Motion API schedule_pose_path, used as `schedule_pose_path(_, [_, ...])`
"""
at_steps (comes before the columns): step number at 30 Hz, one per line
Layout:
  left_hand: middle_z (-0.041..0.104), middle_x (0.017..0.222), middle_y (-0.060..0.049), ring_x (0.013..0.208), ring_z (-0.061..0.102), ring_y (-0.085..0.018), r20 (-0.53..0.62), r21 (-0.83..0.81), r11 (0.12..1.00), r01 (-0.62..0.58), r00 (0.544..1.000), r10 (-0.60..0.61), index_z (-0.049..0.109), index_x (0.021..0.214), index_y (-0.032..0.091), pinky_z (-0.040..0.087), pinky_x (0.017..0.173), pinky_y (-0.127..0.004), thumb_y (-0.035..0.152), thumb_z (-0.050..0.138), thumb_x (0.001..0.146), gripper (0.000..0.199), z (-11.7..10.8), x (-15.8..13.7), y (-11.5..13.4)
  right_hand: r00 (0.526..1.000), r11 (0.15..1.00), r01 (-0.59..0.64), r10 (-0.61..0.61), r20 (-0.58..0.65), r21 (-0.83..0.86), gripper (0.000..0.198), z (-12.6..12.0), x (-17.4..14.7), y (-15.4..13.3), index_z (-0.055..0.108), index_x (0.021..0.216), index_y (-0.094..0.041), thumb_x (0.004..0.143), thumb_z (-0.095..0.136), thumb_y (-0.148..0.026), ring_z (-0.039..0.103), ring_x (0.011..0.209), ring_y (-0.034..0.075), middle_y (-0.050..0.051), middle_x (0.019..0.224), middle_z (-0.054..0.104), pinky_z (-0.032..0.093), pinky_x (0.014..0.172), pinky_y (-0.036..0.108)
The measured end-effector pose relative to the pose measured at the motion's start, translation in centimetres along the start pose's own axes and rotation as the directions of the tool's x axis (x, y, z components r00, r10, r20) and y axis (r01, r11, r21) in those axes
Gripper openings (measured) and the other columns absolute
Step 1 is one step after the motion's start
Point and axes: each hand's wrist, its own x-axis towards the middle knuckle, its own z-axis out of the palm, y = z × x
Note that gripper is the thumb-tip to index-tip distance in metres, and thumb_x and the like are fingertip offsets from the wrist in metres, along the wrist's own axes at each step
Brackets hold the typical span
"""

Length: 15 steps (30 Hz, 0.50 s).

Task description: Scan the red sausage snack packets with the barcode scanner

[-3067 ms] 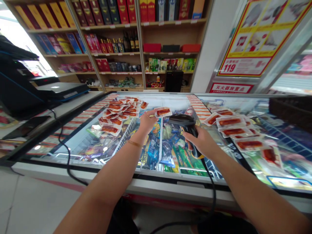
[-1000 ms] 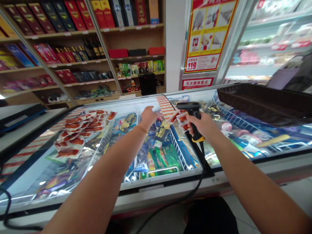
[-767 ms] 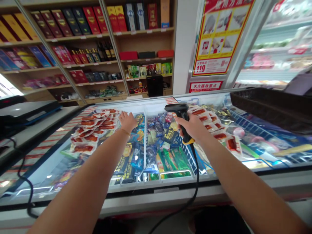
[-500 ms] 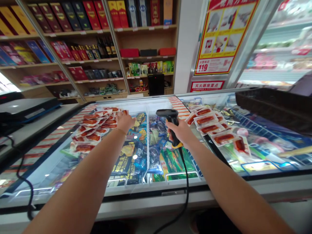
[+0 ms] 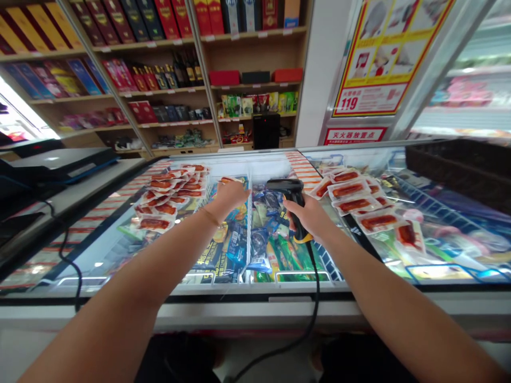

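My left hand is out over the open middle of the chest freezer, fingers closed on a red sausage packet that shows just past the fingertips. My right hand grips the handle of a black barcode scanner, whose head sits just right of the packet. The scanner's cable hangs down over the freezer's front edge. A loose pile of sausage packets lies on the left glass lid. Further packets lie in rows on the right lid.
Bagged frozen goods fill the open wire compartments under my hands. A dark woven basket stands on the right lid. A counter with a dark device is at the left. Shelves of boxed goods line the back wall.
My left hand has left the left pile and come right toward the scanner with a packet in it. My right hand still holds the scanner; my view has shifted slightly.
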Motion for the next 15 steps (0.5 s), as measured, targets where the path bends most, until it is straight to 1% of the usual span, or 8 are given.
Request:
schedule_pose_path(2, [0.07, 0.112, -0.019, 0.108, 0.063, -0.035, -0.081, -0.049, 0.999, 0.018, 0.996, -0.022, 0.071, 0.108, 0.015, 0.043, 0.094, -0.048, 0.046, 0.038, 0.093, 0.049, -0.4, 0.2, -0.8, 1.0, 1.0, 0.008, -0.008, 0.001, -0.013, 0.021, 0.0, -0.1, 0.0, 0.05, 0.086, -0.023, 0.08, 0.067, -0.035, 0.053, 0.037, 0.012, -0.005, 0.059, 0.056, 0.042, 0.037, 0.024])
schedule_pose_path(4, [0.065, 0.124, -0.019, 0.115, 0.06, -0.035, -0.169, -0.051, 0.998, 0.026, 0.985, -0.035, 0.067, 0.119, 0.016, 0.044, 0.094, -0.049, 0.039, 0.038, 0.093, 0.045, -0.3, 0.9, -2.1, 1.0, 1.0, 0.021, -0.021, -0.007, -0.023, 0.021, -0.1, 0.0, 0.0, 0.051, 0.085, -0.023, 0.08, 0.066, -0.035, 0.054, 0.038, 0.012, -0.004, 0.06, 0.057, 0.043, 0.038, 0.025])
schedule_pose_path(5, [0.062, 0.129, -0.019, 0.12, 0.056, -0.035, -0.179, -0.037, 0.999, 0.018, 0.984, -0.024, 0.063, 0.124, 0.016, 0.043, 0.096, -0.05, 0.036, 0.038, 0.093, 0.044, 0.0, 1.3, -2.8, 1.0, 0.999, 0.026, -0.026, -0.011, -0.025, 0.02, -0.1, 0.1, 0.1, 0.051, 0.085, -0.023, 0.081, 0.066, -0.035, 0.054, 0.038, 0.012, -0.004, 0.06, 0.057, 0.043, 0.038, 0.025])
schedule_pose_path(7, [0.058, 0.134, -0.019, 0.129, 0.049, -0.035, -0.118, -0.015, 1.0, -0.023, 0.993, 0.021, 0.059, 0.129, 0.018, 0.041, 0.098, -0.053, 0.03, 0.035, 0.094, 0.044, 0.9, 2.0, -3.9, 0.999, 0.999, 0.029, -0.03, -0.015, -0.024, 0.018, -0.1, 0.2, 0.2, 0.05, 0.084, -0.022, 0.081, 0.064, -0.034, 0.054, 0.037, 0.012, -0.005, 0.06, 0.057, 0.043, 0.037, 0.025])
schedule_pose_path(9, [0.058, 0.134, -0.018, 0.129, 0.049, -0.034, -0.057, -0.007, 0.999, -0.04, 0.998, 0.04, 0.058, 0.13, 0.018, 0.041, 0.098, -0.054, 0.029, 0.03, 0.096, 0.045, 1.8, 2.3, -4.5, 0.999, 0.999, 0.03, -0.031, -0.015, -0.031, 0.017, -0.1, 0.4, 0.4, 0.05, 0.084, -0.022, 0.082, 0.063, -0.032, 0.053, 0.036, 0.011, -0.005, 0.058, 0.056, 0.043, 0.036, 0.024])
schedule_pose_path(10, [0.058, 0.133, -0.019, 0.127, 0.051, -0.034, -0.052, -0.001, 0.999, -0.04, 0.998, 0.04, 0.058, 0.129, 0.018, 0.042, 0.097, -0.055, 0.03, 0.028, 0.097, 0.045, 2.1, 2.3, -4.5, 0.999, 0.999, 0.031, -0.031, -0.014, -0.039, 0.017, -0.1, 0.4, 0.5, 0.05, 0.084, -0.021, 0.082, 0.063, -0.032, 0.053, 0.035, 0.011, -0.006, 0.058, 0.055, 0.042, 0.036, 0.023])
schedule_pose_path(12, [0.058, 0.132, -0.021, 0.123, 0.054, -0.035, -0.082, 0.023, 0.999, -0.048, 0.995, 0.05, 0.057, 0.128, 0.016, 0.041, 0.096, -0.054, 0.031, 0.027, 0.097, 0.046, 2.4, 2.0, -4.2, 0.999, 0.998, 0.031, -0.032, -0.005, -0.054, 0.016, 0.0, 0.5, 0.6, 0.05, 0.085, -0.021, 0.082, 0.063, -0.031, 0.053, 0.035, 0.011, -0.006, 0.057, 0.056, 0.041, 0.035, 0.022])
schedule_pose_path(15, [0.062, 0.126, -0.022, 0.121, 0.055, -0.034, -0.081, 0.053, 0.997, -0.059, 0.995, 0.063, 0.057, 0.127, 0.012, 0.04, 0.097, -0.053, 0.029, 0.027, 0.098, 0.045, 2.1, 1.5, -3.3, 1.0, 0.999, 0.011, -0.011, 0.003, -0.05, 0.016, 0.2, 0.4, 0.5, 0.05, 0.085, -0.02, 0.083, 0.063, -0.029, 0.053, 0.035, 0.01, -0.006, 0.057, 0.056, 0.041, 0.035, 0.021])
